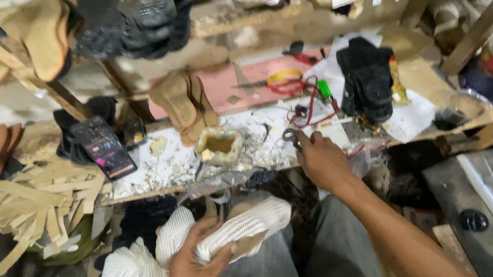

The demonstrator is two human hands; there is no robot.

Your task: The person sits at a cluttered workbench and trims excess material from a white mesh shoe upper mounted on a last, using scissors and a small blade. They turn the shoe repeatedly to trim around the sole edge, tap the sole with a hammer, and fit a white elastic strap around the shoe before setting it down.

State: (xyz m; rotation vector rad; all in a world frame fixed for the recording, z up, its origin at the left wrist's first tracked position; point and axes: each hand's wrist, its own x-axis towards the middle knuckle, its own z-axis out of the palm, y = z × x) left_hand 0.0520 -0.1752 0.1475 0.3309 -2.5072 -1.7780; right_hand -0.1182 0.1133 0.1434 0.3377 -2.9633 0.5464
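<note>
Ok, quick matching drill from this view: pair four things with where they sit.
Things:
1 white woven shoe upper
2 phone
3 yellow-handled scissors
4 small metal tool

Places:
A at the right hand fingertips
B on the pink sheet
C in the left hand
D propped at the bench's left end

Pairs: 1-C, 2-D, 3-B, 4-A

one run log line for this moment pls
left hand: grips white knitted shoe upper on lap | right hand: on dark metal scissors at cluttered workbench edge
</note>
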